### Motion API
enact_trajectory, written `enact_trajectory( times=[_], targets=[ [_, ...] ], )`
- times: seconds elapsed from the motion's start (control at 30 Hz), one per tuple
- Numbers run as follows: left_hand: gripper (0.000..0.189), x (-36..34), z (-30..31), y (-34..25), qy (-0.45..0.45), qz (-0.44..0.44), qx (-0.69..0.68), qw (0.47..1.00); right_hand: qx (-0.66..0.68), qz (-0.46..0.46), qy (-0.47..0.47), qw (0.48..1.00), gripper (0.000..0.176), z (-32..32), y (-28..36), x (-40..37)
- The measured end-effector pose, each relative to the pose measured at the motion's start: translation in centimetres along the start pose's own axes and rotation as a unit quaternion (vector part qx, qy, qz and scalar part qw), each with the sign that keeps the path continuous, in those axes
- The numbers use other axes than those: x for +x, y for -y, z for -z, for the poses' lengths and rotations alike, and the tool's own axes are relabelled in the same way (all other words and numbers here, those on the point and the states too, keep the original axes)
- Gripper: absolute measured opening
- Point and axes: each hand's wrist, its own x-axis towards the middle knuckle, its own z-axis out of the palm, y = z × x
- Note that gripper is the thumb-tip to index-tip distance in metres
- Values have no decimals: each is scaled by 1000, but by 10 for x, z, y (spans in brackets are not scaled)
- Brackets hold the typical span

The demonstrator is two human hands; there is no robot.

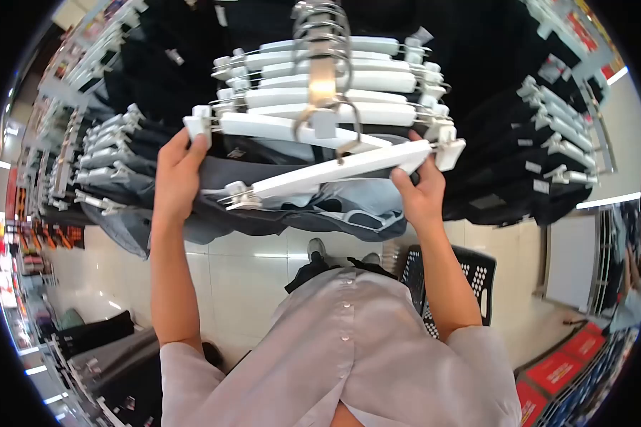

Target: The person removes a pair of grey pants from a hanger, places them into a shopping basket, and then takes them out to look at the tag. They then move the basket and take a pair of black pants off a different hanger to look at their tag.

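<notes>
Several white clip hangers hang one behind another on a metal rail arm (322, 89), carrying grey and black trousers. My left hand (178, 174) is closed on the white clip (201, 124) at the left end of one hanger, thumb on its front. The frontmost hanger (342, 169) slants, its left end lower and nearer me. My right hand (421, 186) pinches that hanger near its right clip (449, 149), with the fingers partly hidden behind. Grey trousers (242, 173) hang below and between my hands.
More dark trousers hang on white hangers at the left (110, 153) and right (563, 153). A black perforated chair (473, 267) stands below my right forearm. Red signs (555, 370) line a low display at lower right. Folded clothes (114, 356) lie at lower left on the pale tiled floor's edge.
</notes>
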Motion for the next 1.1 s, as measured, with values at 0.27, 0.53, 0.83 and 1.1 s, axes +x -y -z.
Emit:
enact_trajectory(
  times=[0.27, 0.53, 0.83, 1.1],
  targets=[
    [19, -3, 2, -4, 22, -11, 68, 997, 11, -9, 27, 1000, 61, 1, 4, 1],
    [20, -9, 7, 2, 26, -13, -64, 998, -111, 0, -79, 991, 25, 39, 12, -39],
    [29, -11, 11, 10, 48, -58, -104, 992, -271, 349, 248, 862, 45, -136, 177, 24],
    [32, -8, 10, 22, 69, -73, -135, 986, -322, 93, 318, 887, 52, -202, 150, 80]
  ],
)
